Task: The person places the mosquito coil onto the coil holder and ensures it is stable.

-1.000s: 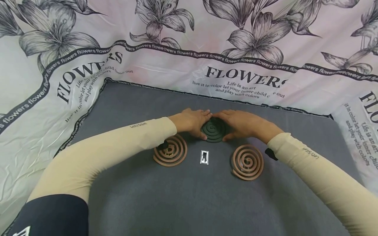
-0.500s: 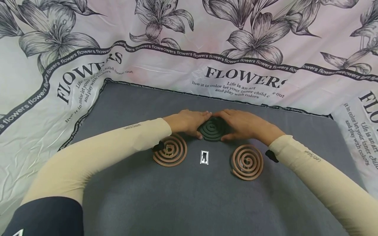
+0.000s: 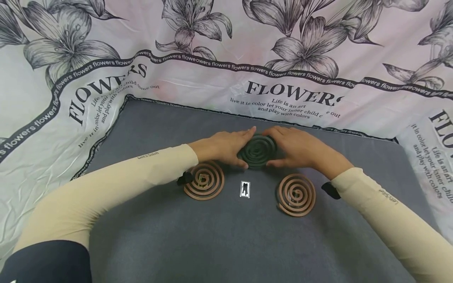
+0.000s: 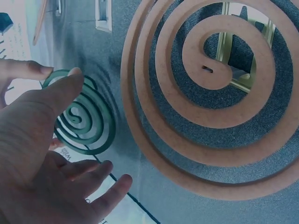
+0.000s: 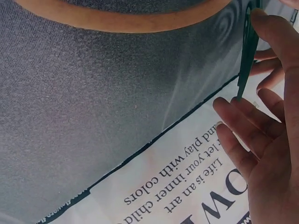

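Both hands hold a dark green mosquito coil (image 3: pixel 257 152) over the back middle of the grey surface. My left hand (image 3: pixel 226 147) grips its left side, thumb at the near edge and fingertips at the far edge. On the right side, my right hand (image 3: pixel 297 146) holds it likewise. The right wrist view catches the green coil (image 5: pixel 247 51) nearly edge-on, tilted between right thumb and fingers. In the left wrist view the left thumb overlaps the rim of the green coil (image 4: pixel 111 123), with the other fingers spread below.
A brown spiral coil (image 3: pixel 203 197) lies below the left wrist, and another brown coil (image 3: pixel 296 214) lies to the right. A small silvery metal stand (image 3: pixel 245 189) rests between them. White flower-printed cloth (image 3: pixel 212 82) rises behind the grey surface (image 3: pixel 230 243).
The green coil has come up off the surface, tilting toward the camera. Both hands have shifted slightly with it, the forearms spreading apart. The brown coils and metal stand have stayed put.
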`<state>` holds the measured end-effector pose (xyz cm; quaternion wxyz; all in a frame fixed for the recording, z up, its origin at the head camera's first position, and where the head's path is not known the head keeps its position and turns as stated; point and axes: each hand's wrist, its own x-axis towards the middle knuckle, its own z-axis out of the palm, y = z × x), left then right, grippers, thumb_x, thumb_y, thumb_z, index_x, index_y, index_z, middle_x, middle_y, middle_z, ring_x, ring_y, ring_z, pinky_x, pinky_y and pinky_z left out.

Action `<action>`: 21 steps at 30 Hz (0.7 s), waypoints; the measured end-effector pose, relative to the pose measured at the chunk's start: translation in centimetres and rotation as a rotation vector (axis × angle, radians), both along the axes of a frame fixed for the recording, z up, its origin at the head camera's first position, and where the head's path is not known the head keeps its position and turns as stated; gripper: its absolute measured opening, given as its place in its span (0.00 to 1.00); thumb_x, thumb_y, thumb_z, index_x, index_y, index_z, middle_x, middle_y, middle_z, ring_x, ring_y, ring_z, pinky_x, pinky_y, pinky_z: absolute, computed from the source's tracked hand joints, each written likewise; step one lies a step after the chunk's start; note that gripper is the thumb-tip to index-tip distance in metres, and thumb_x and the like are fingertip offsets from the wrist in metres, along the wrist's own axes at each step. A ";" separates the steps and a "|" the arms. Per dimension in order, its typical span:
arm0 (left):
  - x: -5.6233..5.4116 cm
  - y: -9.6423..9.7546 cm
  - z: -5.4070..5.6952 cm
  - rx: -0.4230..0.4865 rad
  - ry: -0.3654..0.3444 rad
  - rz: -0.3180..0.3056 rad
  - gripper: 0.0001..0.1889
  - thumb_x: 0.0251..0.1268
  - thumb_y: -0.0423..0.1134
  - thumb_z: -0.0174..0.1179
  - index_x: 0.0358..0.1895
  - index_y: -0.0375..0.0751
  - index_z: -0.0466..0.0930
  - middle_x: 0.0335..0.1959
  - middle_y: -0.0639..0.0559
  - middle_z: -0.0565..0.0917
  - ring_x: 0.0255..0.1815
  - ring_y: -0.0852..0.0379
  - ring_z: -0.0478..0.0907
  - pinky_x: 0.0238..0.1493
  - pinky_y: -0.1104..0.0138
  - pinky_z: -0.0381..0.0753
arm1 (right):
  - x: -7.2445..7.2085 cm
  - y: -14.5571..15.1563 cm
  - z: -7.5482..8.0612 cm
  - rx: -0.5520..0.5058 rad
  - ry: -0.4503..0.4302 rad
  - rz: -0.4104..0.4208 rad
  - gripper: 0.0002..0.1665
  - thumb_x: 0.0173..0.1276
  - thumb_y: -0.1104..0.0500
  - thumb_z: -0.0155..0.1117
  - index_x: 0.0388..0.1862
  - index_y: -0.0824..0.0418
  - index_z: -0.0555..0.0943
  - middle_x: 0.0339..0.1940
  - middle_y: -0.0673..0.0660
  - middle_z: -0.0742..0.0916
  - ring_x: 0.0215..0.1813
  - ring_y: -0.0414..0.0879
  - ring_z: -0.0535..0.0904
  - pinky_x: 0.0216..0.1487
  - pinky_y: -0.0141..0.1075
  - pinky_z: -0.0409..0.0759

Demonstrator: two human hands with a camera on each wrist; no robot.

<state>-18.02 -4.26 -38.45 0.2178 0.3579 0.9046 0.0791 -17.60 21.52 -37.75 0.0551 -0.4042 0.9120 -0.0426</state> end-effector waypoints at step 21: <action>2.0 -0.5 -0.4 0.162 0.172 0.011 0.62 0.62 0.67 0.72 0.87 0.39 0.46 0.81 0.44 0.63 0.65 0.46 0.78 0.62 0.50 0.80 | 2.6 1.0 0.9 -0.109 0.071 -0.020 0.54 0.62 0.33 0.78 0.76 0.60 0.69 0.68 0.59 0.81 0.63 0.56 0.82 0.65 0.57 0.79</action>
